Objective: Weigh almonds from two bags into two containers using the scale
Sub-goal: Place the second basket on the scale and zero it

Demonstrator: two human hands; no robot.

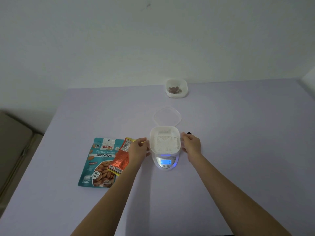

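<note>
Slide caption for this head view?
Left hand and right hand flank the empty white container on the scale reading zero; two almond bags lie left.

Two forearms, bare to the frame's near edge, lie one on each side of the scale (165, 161). The left hand (138, 148) and right hand (191, 143) wear nothing visible. A small dark spot shows beyond the right hand's fingers (185, 135); a nail or not, unclear.

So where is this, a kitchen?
Probably a room at home, maybe not a kitchen: a cloth-covered table against a bare wall, with a scale and an almond bag on it.
</note>
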